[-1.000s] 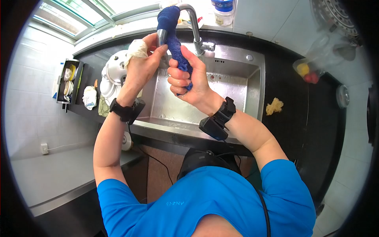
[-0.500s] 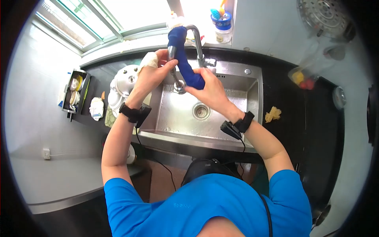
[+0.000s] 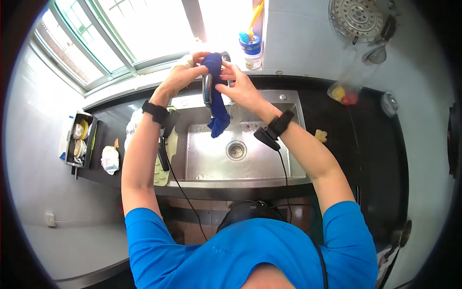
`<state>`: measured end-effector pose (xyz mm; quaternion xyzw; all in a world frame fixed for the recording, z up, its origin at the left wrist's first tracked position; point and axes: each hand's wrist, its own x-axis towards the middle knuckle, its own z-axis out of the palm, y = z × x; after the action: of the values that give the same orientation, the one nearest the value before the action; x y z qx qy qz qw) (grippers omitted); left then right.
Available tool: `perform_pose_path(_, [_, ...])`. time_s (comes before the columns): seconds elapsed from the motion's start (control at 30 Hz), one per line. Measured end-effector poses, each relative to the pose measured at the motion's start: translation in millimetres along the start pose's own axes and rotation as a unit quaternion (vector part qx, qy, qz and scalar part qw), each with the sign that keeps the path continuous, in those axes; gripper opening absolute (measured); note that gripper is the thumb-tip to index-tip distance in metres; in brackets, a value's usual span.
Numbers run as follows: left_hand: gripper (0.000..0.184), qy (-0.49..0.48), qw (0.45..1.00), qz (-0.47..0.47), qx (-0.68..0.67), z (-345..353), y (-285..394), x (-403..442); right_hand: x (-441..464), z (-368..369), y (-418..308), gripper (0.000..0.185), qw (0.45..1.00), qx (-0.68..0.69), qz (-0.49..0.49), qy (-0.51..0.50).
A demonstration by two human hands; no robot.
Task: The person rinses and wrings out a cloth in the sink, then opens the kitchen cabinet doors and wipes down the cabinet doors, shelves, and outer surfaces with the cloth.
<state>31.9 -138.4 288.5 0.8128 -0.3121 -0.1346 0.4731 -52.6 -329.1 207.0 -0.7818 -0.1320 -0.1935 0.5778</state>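
Observation:
A blue cloth (image 3: pixel 219 113) hangs over the curved metal faucet (image 3: pixel 208 89), its lower end loose above the sink (image 3: pixel 207 161). My left hand (image 3: pixel 182 77) grips the cloth near its top, at the faucet's bend. Something whitish lies against that hand's fingers; its kind is unclear. My right hand (image 3: pixel 243 89) is just right of the cloth, fingers apart, with the fingertips near or touching its edge. Both wrists wear black straps with small devices.
A yellow sponge-like piece (image 3: pixel 321 135) lies on the dark counter (image 3: pixel 332 159) right of the sink. Left are a rack of dishes (image 3: pixel 79 139), a white packet (image 3: pixel 110 160) and a green mat (image 3: pixel 161 176). A blue tub with brushes (image 3: pixel 250 45) stands by the window.
My right hand has let go of the cloth's lower end and moved up beside the faucet. The cloth now hangs downward, and my left hand has shifted to its top.

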Motion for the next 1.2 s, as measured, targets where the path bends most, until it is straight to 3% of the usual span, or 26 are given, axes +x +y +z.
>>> perform_pose_path(0.03, [0.054, -0.005, 1.0, -0.005, 0.021, -3.3, 0.0, 0.9, 10.1, -1.5, 8.1, 0.056, 1.0, -0.006, 0.001, 0.001])
perform_pose_path(0.1, [0.049, -0.013, 0.999, 0.018, 0.04, -8.9, 0.6, 3.0, 22.0, -5.3, 12.0, 0.058, 0.983, 0.109, 0.144, -0.032])
perform_pose_path(0.17, [0.045, -0.021, 0.997, 0.042, 0.06, -13.1, 0.6, 4.5, 21.8, -6.6, 5.1, 0.051, 0.986, 0.069, 0.148, -0.028])
perform_pose_path(0.27, [0.033, 0.003, 0.991, 0.098, 0.093, -11.3, -0.7, 4.5, 18.4, 7.4, -4.2, 0.03, 0.999, 0.028, 0.027, -0.022])
perform_pose_path(0.33, [0.026, 0.061, 0.953, 0.16, 0.249, -7.7, 7.8, -0.7, 21.2, 9.1, -3.5, 0.028, 0.997, 0.052, 0.058, -0.007])
perform_pose_path(0.47, [0.026, 0.048, 0.94, 0.199, 0.272, -15.4, 8.4, -6.2, 20.8, 20.8, -3.0, 0.019, 0.994, 0.044, 0.073, 0.075])
perform_pose_path(0.53, [0.027, 0.033, 0.95, 0.205, 0.233, -21.1, 0.3, -1.6, 18.3, 23.4, -9.9, 0.018, 0.989, 0.007, 0.096, 0.111])
perform_pose_path(0.63, [0.029, 0.028, 0.968, 0.177, 0.176, -25.5, -12.3, -8.9, 15.5, 28.4, -17.8, 0.018, 0.98, 0.097, 0.059, 0.164])
perform_pose_path(0.7, [0.031, 0.016, 0.969, 0.183, 0.168, -28.5, -15.3, -10.4, 12.9, 28.1, -24.3, 0.019, 0.986, 0.064, 0.055, 0.145])
perform_pose_path(0.8, [0.034, -0.002, 0.977, 0.16, 0.141, -35.0, -8.3, -20.3, 17.8, 18.2, -55.8, 0.017, 0.986, -0.063, -0.089, 0.127])
perform_pose_path(0.87, [0.036, -0.012, 0.984, 0.136, 0.118, -38.6, -3.9, -24.6, 15.1, 18.5, -98.7, 0.016, 0.979, -0.134, -0.095, 0.125])
perform_pose_path(0.97, [0.04, 0.042, 0.976, 0.179, 0.117, -49.4, -9.5, -39.7, 9.8, 29.0, -101.2, 0.014, 0.961, -0.225, -0.091, 0.13])
perform_pose_path(1.1, [0.045, 0.014, 0.985, 0.078, 0.152, -64.0, 21.1, -91.7, -4.7, 28.1, -121.5, 0.014, 0.928, -0.263, -0.212, 0.157])
perform_pose_path(1.17, [0.052, -0.018, 0.996, 0.087, 0.004, -54.9, 35.1, -115.3, -17.3, 33.9, -141.9, 0.016, 0.914, -0.229, -0.249, 0.223])
perform_pose_path(1.2, [0.053, -0.081, 0.99, 0.078, -0.082, -47.0, 41.4, -122.8, -22.1, 37.4, -143.7, 0.016, 0.917, -0.194, -0.241, 0.251])
